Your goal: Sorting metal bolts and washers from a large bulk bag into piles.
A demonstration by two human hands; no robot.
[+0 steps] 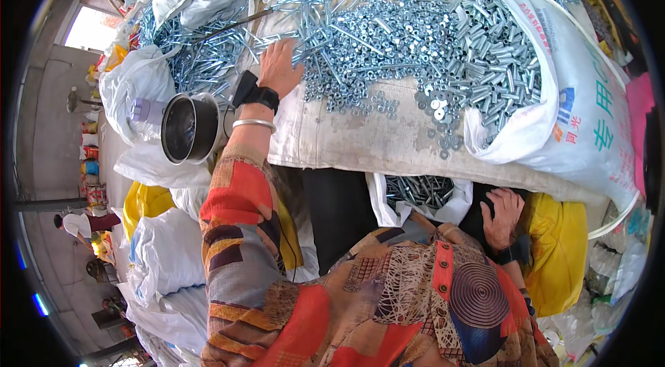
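My left hand reaches forward onto the table, its fingers stretched over the near edge of a heap of long thin silver bolts. Nothing can be made out in its grasp. To the right of it spreads a pile of small nuts and washers. Farther right, short metal sleeves spill from a tipped white woven sack. My right hand lies low at the right, fingers apart and holding nothing, beside an open white bag of dark metal pins at my lap.
A dark round metal pot stands left of my left forearm, next to a pale purple container. White sacks are stacked at the left. Yellow sacks flank me. Another person is far off at the left.
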